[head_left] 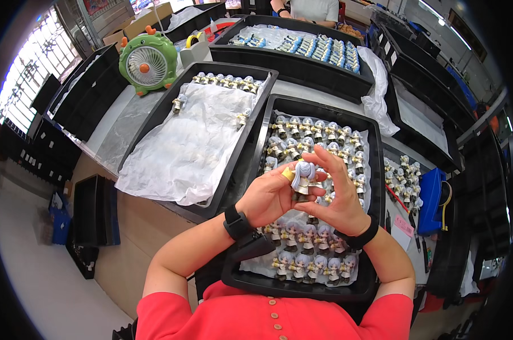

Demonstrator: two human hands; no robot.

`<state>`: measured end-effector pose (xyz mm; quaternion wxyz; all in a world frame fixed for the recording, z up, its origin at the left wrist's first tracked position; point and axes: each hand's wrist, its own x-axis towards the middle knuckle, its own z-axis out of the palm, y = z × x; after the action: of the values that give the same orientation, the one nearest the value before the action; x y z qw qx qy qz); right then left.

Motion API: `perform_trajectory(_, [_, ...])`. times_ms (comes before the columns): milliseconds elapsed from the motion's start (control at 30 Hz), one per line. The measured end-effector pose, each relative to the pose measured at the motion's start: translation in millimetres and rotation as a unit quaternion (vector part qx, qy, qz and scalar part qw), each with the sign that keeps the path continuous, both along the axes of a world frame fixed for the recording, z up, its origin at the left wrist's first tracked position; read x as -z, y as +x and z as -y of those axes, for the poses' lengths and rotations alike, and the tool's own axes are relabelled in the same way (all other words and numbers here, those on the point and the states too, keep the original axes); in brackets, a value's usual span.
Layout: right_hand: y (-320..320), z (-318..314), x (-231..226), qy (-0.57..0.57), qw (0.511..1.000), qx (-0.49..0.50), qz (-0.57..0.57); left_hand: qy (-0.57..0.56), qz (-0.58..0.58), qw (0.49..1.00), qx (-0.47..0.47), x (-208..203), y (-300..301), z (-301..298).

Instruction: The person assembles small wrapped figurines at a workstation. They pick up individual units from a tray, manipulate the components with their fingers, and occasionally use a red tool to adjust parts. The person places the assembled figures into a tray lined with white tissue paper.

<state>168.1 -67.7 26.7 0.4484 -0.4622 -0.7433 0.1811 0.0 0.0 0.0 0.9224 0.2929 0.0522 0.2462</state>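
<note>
1. Left hand (pixel 268 195): fingers clamped on a small figurine (pixel 303 177). Black bands are worn on both wrists.
2. Right hand (pixel 344 201): fingers curved about the same piece from its 3 o'clock side, forefinger near the head, thumb near the feet. Thumb and forefinger stand apart; whether they press on it cannot be told.
3. Held piece: pale lilac hair, white garment, dark base; upright, above the near tray (pixel 302 290).
4. Near tray: black, paper-lined, with rows of similar figurines (pixel 315 266) at 6 o'clock of the held piece and further rows at 12 o'clock. The middle is partly hidden by the hands.
5. At 10 o'clock: a second black tray (pixel 146 124) with a white sheet (pixel 188 147) spread in it and over its near rim; figurines (pixel 225 82) line its far end.
6. Beyond, also 10 o'clock: a green fan (pixel 147 63).
7. At 12 o'clock: a large black tray (pixel 290 63) of blue-and-white pieces (pixel 321 51); a co-worker (pixel 313 10) sits behind it.
8. At 3 o'clock: clustered figurines (pixel 403 178) beside a blue bin (pixel 431 201).
</note>
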Motion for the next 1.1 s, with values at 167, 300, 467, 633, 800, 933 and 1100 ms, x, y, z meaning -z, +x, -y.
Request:
perform_trajectory(167, [1.4,0.5,0.2,0.007,1.0,0.001,0.025,-0.001,0.012,1.0,0.001,3.0,-1.2,-0.2])
perform_trajectory(300, [-4.2,-2.7,-5.4,0.083,0.991,0.021,0.107,0.036,-0.028,0.998,-0.038,10.3,0.9,1.0])
perform_trajectory(467, [-4.9,1.9,-5.6,0.103,0.99,0.031,0.092,0.065,-0.037,0.997,-0.004,-4.5,-0.7,5.7])
perform_trajectory(633, [3.8,9.4,-5.1,0.109,0.994,0.02,0.021,0.188,-0.132,0.973,-0.002,-49.3,-12.4,1.0])
perform_trajectory(800, [17.3,8.9,0.2,0.078,0.994,0.063,-0.038,0.387,-0.23,0.88,-0.15,-95.4,-44.2,-87.7])
perform_trajectory(933, [11.7,0.4,-1.6,0.06,0.995,0.052,-0.062,0.497,-0.498,0.615,-0.356,-64.4,-120.9,-213.9])
perform_trajectory(1100, [18.1,-1.6,-0.3,0.043,0.993,0.084,-0.068,0.491,-0.673,0.432,-0.345,-7.6,-157.9,-264.9])
